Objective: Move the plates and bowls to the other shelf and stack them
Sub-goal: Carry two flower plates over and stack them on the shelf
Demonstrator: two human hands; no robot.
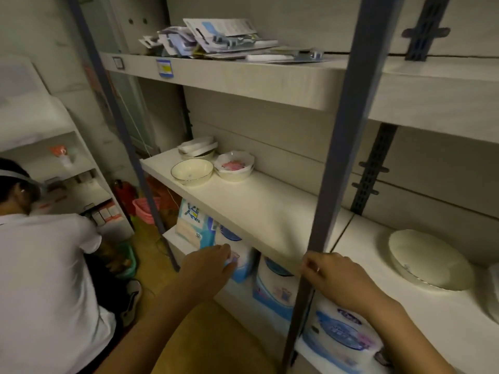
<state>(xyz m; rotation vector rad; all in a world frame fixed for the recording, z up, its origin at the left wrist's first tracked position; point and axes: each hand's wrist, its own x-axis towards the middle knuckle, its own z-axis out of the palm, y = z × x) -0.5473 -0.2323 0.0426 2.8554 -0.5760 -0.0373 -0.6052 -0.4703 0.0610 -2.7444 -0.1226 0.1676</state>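
Observation:
On the left section of the middle shelf (270, 211) stand a cream bowl (191, 171), a scalloped bowl with a pink flower pattern (234, 166) and, behind them, a small stack of white dishes (198, 148). A large cream plate (429, 261) lies alone on the right shelf section (391, 314), and the edge of another dish (494, 295) shows at the far right. My left hand (208, 264) hovers at the shelf's front edge, fingers loosely curled, holding nothing. My right hand (337, 278) is beside the blue post, also holding nothing.
A blue upright post (333, 171) divides the two shelf sections. The top shelf holds packaged items (216, 39). Tissue packs (275, 288) fill the shelf below. A person in a white shirt (46, 265) crouches at the left, near a pink basket (143, 209).

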